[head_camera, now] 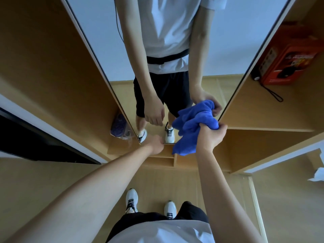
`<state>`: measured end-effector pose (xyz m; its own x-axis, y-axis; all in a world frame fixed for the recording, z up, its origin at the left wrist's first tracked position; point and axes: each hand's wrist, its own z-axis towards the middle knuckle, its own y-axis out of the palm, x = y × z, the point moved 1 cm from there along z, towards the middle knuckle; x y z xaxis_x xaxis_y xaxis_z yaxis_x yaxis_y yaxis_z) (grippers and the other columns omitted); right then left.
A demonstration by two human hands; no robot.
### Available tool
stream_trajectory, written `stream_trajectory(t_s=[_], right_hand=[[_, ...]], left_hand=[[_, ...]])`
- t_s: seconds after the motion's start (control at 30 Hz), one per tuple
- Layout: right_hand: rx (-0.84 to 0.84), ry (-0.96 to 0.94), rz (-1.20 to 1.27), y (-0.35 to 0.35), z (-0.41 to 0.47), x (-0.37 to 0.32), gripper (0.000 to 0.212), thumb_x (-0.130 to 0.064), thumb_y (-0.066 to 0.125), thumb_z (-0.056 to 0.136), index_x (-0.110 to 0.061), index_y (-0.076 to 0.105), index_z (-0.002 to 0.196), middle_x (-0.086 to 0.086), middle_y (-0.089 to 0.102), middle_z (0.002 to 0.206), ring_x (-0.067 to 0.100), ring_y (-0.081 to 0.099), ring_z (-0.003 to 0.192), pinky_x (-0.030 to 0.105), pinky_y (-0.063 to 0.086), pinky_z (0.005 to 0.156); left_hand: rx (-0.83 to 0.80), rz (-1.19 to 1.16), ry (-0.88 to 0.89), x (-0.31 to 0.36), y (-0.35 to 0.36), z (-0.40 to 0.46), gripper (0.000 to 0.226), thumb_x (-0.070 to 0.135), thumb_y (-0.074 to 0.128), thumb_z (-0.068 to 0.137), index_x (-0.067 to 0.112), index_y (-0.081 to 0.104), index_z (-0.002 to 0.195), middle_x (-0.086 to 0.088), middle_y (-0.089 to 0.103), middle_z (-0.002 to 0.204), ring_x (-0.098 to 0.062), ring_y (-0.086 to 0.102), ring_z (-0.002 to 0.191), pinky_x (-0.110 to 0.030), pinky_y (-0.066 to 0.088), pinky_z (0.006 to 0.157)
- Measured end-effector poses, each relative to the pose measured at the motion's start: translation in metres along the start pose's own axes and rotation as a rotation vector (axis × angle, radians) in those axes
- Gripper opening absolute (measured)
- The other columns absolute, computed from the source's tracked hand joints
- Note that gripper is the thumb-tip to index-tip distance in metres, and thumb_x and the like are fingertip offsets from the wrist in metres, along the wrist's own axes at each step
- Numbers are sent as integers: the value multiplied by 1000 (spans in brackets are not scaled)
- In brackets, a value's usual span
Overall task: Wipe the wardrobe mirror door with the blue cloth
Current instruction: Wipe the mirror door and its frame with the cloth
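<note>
Right hand [210, 135] grip bunched tight on blue cloth [191, 127] low against wardrobe mirror door [108, 41], left hand [156, 143] loosely curled, empty, beside it; wadded cloth likely smears, skips the mirror edge just right.

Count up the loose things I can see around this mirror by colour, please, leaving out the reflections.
Blue: 1, the blue cloth gripped in the right hand
Red: 1, the red box on the wardrobe shelf
Purple: 1, the purple bag left of the mirror door
White: 2, the shoes
Total: 5
</note>
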<state>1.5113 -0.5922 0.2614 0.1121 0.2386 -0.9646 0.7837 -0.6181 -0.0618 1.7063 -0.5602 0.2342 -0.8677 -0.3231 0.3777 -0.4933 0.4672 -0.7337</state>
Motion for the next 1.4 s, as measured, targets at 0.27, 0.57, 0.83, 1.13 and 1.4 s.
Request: stream_trajectory(t_s=[0.27, 0.57, 0.83, 1.13, 1.4], right_hand=[[-46, 111, -192, -5, 16, 27, 28, -22, 71, 77, -16, 50, 94, 6, 61, 105, 21, 63, 86, 26, 47, 68], [80, -218, -136, -24, 17, -18, 27, -10, 67, 74, -16, 49, 94, 0, 53, 102, 17, 56, 84, 26, 49, 75], [7, -62, -244, -16, 19, 16, 29, -14, 69, 80, -17, 45, 96, 0, 44, 104, 25, 54, 92, 38, 50, 84], [-20, -108, -119, -23, 15, 2, 30, -17, 69, 73, -17, 51, 97, 1, 52, 106, 17, 59, 87, 31, 52, 79], [120, 205, 4, -10, 22, 44, 44, -21, 78, 74, -15, 49, 106, 6, 57, 111, 22, 65, 93, 29, 54, 74]], left_hand=[[58, 51, 12, 14, 1, 5, 13, 17, 46, 94, 15, 58, 90, -8, 63, 95, -28, 60, 89, -37, 51, 75], [-14, 32, 51, 20, 1, 3, 23, 11, 41, 91, 14, 44, 68, -2, 46, 69, -24, 46, 70, -33, 36, 66], [-10, 58, 42, 28, 4, 0, 19, 14, 43, 93, 14, 53, 77, -4, 53, 72, -23, 51, 67, -32, 38, 61], [-15, 38, 11, 29, 3, -1, 22, 12, 41, 93, 7, 57, 77, -17, 56, 76, -31, 58, 73, -32, 41, 64], [-34, 71, -29, 18, 12, 4, 18, 15, 46, 88, 12, 59, 77, -14, 62, 81, -30, 61, 74, -28, 36, 55]])
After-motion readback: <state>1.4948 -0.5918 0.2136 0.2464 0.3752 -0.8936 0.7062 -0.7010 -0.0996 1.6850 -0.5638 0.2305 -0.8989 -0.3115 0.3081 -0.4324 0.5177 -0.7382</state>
